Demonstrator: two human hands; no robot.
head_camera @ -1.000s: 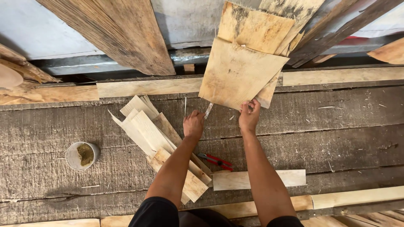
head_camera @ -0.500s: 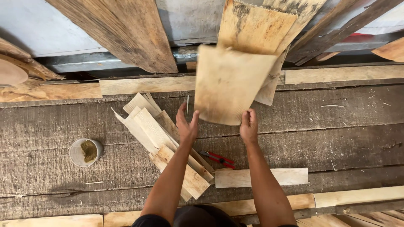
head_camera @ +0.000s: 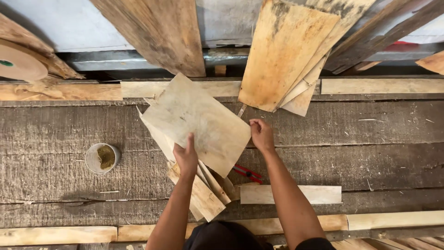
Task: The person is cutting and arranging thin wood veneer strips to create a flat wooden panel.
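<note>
Two hands, left hand [head_camera: 186, 157] and right hand [head_camera: 262, 134], one held plywood sheet [head_camera: 199, 122], one small cup [head_camera: 102, 158], one red-handled tool [head_camera: 247, 172], one paper roll [head_camera: 19, 62]

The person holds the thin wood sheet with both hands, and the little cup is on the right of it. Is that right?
Not quite. The head view shows the cup left of the sheet, not right. Both the left hand and the right hand do hold it.

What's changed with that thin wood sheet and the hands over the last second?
The thin wood sheet has come down from the leaning boards and now lies turned over the pile of wood strips. The left hand has moved onto its lower edge; the right hand still holds its right corner. The small tub and red tool stayed put.
</note>
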